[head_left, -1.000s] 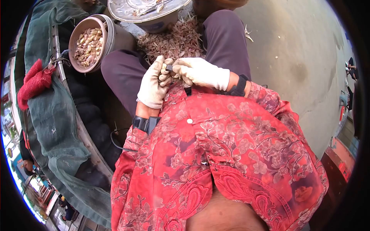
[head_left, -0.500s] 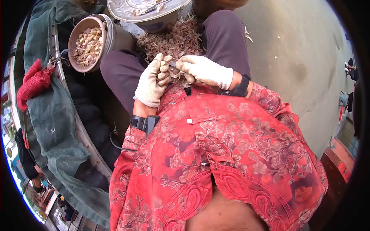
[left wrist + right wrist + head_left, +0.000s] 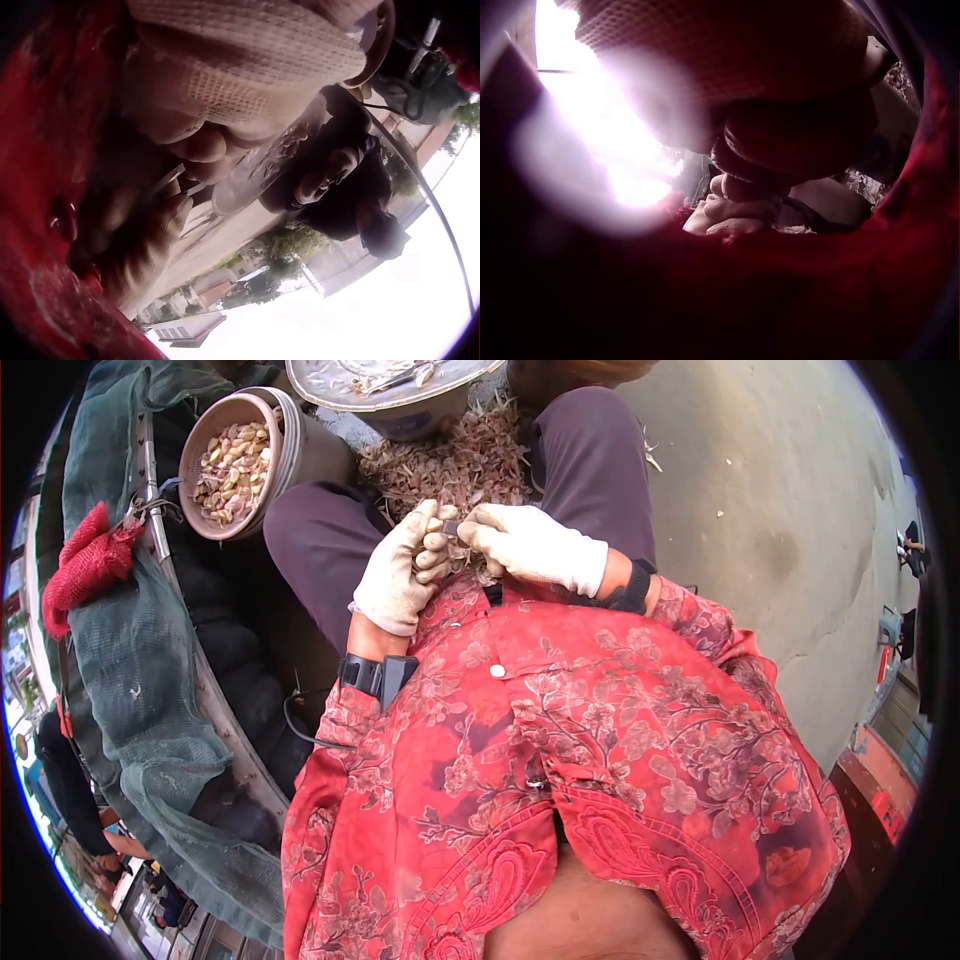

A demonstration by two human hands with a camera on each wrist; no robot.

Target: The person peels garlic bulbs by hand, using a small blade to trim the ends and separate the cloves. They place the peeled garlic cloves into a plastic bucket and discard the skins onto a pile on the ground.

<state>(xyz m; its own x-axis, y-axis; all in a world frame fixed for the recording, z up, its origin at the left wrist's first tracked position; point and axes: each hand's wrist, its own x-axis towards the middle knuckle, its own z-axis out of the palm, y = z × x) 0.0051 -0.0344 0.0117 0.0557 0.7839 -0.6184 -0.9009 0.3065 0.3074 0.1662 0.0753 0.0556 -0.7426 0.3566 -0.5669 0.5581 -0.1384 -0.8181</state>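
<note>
Both hands wear off-white knit gloves and meet above the lap in the head view. My left hand [image 3: 395,585] has its fingers curled, pinching a small pale garlic clove that its fingertips mostly cover. The right hand [image 3: 540,547] grips a small knife whose short dark blade [image 3: 450,527] points at the left fingertips; the handle is hidden in the glove. A thin strip of the blade [image 3: 171,178] shows between the fingers in the left wrist view. In the dark right wrist view, the curled gloved fingers of the right hand [image 3: 780,142] stand close over the left.
Left of the knees a bucket [image 3: 315,452] leans, holding garlic cloves [image 3: 232,472]. A heap of papery skins [image 3: 450,460] lies between the legs, before a tub with a pale round lid [image 3: 340,395]. Green netting [image 3: 150,690] and a red mesh bag [image 3: 88,575] are at the left.
My right hand has shifted slightly right with the knife, and the blade's angle at the left fingertips has changed. The left hand keeps its pinch and stays almost in place.
</note>
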